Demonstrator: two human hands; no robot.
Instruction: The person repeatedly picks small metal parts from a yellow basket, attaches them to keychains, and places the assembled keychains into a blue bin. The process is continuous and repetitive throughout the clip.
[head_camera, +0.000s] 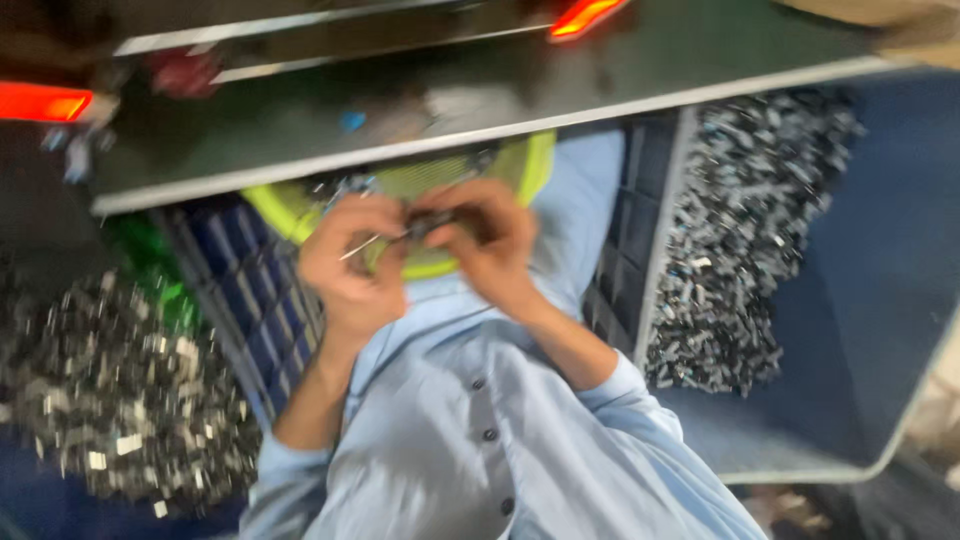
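While my head is bent over my lap, both hands meet just under the near edge of the surface (560, 95), close together so the fingers can work against each other. My left hand (352, 262) is pinched around a thin metal pin (362, 245) that sticks out to the side, and my right hand (490, 240) is closed on a small dark part (432, 222) — the two touch between my thumbs, held over the yellow-green basket (535, 165) so anything dropped lands there. A heap of small dark and silver pieces (110, 400) lies at my left and another heap (745, 225) in the blue tray (880, 300) at my right — both within easy reach. Blur hides finer detail.
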